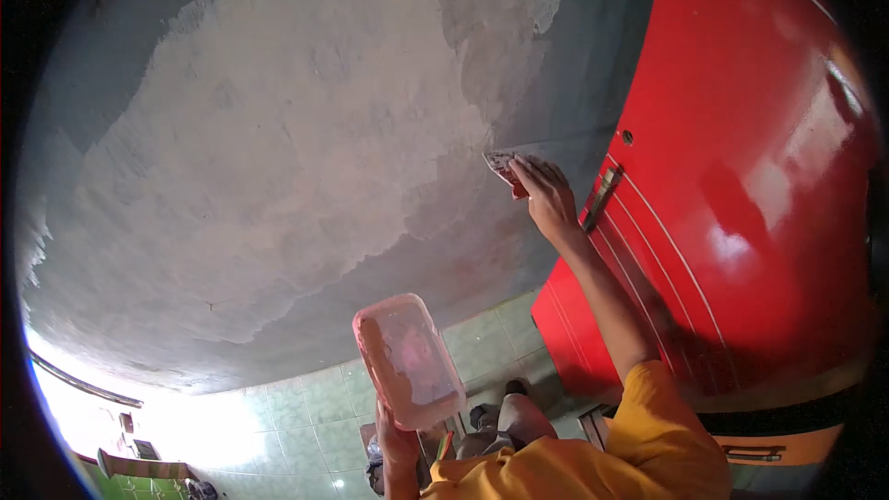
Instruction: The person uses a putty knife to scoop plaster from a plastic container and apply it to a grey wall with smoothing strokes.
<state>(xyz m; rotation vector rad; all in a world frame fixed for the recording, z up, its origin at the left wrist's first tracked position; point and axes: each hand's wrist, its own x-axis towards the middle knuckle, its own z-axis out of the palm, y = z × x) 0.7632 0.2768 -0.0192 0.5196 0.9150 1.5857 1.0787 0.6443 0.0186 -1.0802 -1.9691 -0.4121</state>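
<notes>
My right hand [548, 193] is closed round a putty knife [505, 167] with a red handle part and a smeared blade. Its edge lies against the grey wall [593, 65], at the right border of a broad pale patch of filler [306, 120]. Lower down, my left hand [398, 444] grips the near end of a pinkish plastic tub [456, 389], tilted so that its inside shows. Pale, wet-looking filler [403, 352] coats part of the tub's bottom and left side. The fingers under the tub are mostly hidden.
A glossy red door or cupboard [732, 148] with a handle [604, 194] stands close by my right arm. Pale green tiles [315, 417] cover the floor. Bright light falls at the lower left. An orange drawer front [778, 449] shows at the lower right.
</notes>
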